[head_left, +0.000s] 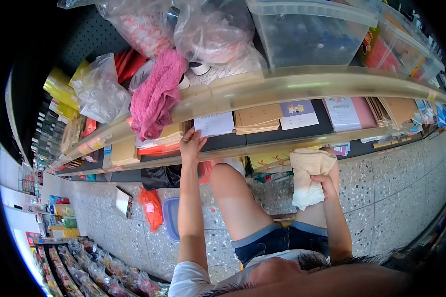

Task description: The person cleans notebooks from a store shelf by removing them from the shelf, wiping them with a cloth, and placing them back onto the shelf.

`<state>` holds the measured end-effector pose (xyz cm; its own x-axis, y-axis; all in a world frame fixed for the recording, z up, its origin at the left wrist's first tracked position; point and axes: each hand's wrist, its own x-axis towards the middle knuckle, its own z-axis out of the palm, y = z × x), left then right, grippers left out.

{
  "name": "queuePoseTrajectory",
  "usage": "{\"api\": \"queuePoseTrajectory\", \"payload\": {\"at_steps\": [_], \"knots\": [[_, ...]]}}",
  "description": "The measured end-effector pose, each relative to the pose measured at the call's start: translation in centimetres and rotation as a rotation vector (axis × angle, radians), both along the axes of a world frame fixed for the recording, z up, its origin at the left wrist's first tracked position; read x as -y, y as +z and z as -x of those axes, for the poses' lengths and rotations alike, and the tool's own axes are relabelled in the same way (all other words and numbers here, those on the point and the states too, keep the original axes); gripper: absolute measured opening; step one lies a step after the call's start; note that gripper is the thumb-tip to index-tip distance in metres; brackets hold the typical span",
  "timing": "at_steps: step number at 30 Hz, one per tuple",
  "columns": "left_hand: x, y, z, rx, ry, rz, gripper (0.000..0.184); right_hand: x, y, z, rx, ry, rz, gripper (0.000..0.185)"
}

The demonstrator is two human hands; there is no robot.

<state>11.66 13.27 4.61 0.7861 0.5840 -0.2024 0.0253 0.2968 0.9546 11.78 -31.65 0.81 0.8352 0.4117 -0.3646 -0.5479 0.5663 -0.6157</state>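
My left hand (191, 144) reaches to the lower shelf, its fingers closed at the near left corner of a white printed pad (214, 123). Over my thigh, my right hand (323, 186) grips a folded beige cloth (309, 171) with a paler end. To the right of the pad sits a stack of brown envelopes (257, 118), then a purple-and-white card (299, 115). A pink towel (158, 96) hangs over the upper shelf edge, just above and left of my left hand.
Clear plastic bags (213, 34) and a clear plastic bin (312, 34) fill the upper shelf, behind its curved rail (282, 86). On the speckled floor are an orange bag (150, 208) and a blue-grey basin (171, 218). Packaged goods (94, 262) stand behind at left.
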Motion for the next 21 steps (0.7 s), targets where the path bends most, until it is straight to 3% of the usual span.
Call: {"api": "queuePoseTrajectory", "payload": {"at_steps": [2, 7, 13, 18, 21], "knots": [[-0.1, 0.0, -0.1, -0.021, 0.007, -0.018, 0.022, -0.1, 0.0, 0.1, -0.005, -0.011, -0.004, 0.06], [0.8, 1.0, -0.1, -0.025, 0.043, -0.035, 0.033, 0.0, -0.3, -0.1, -0.155, 0.025, -0.008, 0.084], [1.3, 0.4, 1.2, -0.024, -0.027, -0.307, 0.053, -0.8, 1.3, -0.4, -0.003, -0.067, 0.005, 0.079], [0.9, -0.1, 1.3, -0.024, -0.042, -0.33, 0.058, -1.9, 2.7, -3.8, 0.271, -0.154, 0.159, 0.069], [0.8, 0.0, 1.0, -0.018, -0.037, -0.36, 0.056, -2.8, 4.4, -4.7, 0.036, -0.116, 0.095, 0.064]]}}
